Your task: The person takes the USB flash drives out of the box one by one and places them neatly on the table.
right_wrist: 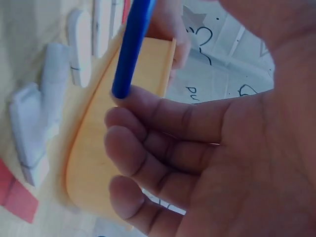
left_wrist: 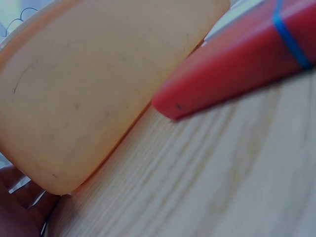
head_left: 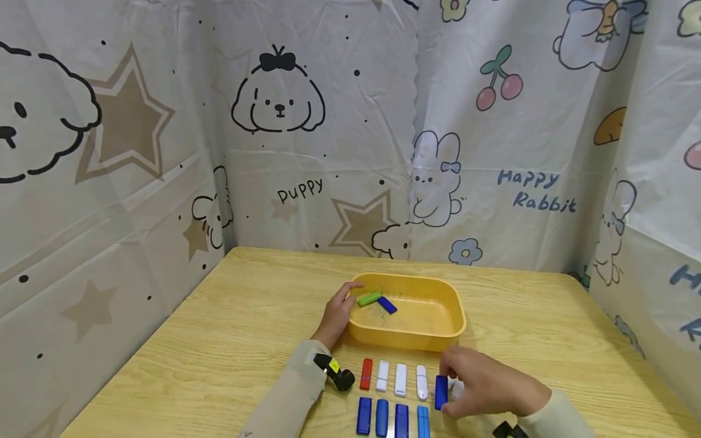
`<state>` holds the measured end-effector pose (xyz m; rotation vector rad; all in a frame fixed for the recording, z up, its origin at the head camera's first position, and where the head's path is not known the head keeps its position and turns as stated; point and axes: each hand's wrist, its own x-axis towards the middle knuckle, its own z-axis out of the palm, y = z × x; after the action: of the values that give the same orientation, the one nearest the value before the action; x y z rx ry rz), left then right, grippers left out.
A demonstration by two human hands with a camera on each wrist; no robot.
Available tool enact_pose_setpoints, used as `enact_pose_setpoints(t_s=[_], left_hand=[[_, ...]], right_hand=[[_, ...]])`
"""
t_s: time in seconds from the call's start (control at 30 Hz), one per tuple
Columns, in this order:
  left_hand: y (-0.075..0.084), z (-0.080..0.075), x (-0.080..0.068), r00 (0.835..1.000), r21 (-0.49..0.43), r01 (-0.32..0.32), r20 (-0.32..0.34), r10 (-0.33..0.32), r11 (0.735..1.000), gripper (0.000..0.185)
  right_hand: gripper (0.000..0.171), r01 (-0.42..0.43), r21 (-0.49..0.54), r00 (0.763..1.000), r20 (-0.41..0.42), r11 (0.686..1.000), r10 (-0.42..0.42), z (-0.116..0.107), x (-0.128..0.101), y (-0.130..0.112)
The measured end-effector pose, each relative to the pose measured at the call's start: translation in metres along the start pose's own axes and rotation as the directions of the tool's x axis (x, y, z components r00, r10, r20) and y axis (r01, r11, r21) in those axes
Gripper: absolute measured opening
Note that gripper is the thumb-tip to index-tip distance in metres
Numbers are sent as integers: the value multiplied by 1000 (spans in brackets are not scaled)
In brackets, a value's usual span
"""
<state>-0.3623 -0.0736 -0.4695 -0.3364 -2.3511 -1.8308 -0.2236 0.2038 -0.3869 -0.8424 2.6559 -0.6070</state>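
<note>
My right hand (head_left: 482, 383) pinches a dark blue USB stick (head_left: 441, 392) between thumb and fingers, in front of the basin's right corner. The right wrist view shows this blue stick (right_wrist: 131, 52) held at a fingertip, raised in front of the basin wall. My left hand (head_left: 336, 313) grips the left end of the yellow plastic basin (head_left: 408, 342), a finger reaching over its rim. Inside the basin lie a green stick (head_left: 369, 298) and a blue stick (head_left: 387, 305). White sticks (head_left: 459, 389) are partly hidden behind my right hand.
Before the basin, a row holds a red stick (head_left: 366, 374) and several white sticks (head_left: 401, 380). Nearer is a row of several blue sticks (head_left: 364, 416). The wooden table (head_left: 263, 292) is bordered by a printed curtain (head_left: 328, 152). A red piece (right_wrist: 17, 195) appears beyond the white sticks.
</note>
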Motion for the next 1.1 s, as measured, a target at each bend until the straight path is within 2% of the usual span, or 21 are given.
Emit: enact_pose_setpoints(t_s=[0.17,0.27,0.4,0.5,0.67,0.8,0.97,1.1], left_hand=[[-1,1,2,1000,-4,5,2,-5,1000,36],[-2,1,1,1000,4,1,0,-1,1000,36],[-2,1,0,1000,6,0,4,0,1000,35],[-3,1,1,1000,12,-17,2,17,1000,36],[-4,1,1,1000,7,-22,-2,22,1000,35],[-3,1,1,1000,-2,-1,3,1,1000,35],[-3,1,1,1000,-19,17,9,-16,1000,35],[-2,1,1,1000,-12,7,9,-7,1000,36]], right_hand=[[35,-35,-11,998,44,999,35,10,-9,0],[37,-121,0,989,87,993,121,16,-12,0],[52,-223,-3,967,126,975,222,21,-13,-3],[59,-219,-27,968,119,975,220,23,-14,-5],[59,-194,-58,973,117,979,200,24,-13,-9],[56,-186,-67,973,124,980,193,26,-11,-9],[55,-219,-86,966,123,972,229,29,-9,-11],[58,-247,-110,958,119,963,260,30,-8,-13]])
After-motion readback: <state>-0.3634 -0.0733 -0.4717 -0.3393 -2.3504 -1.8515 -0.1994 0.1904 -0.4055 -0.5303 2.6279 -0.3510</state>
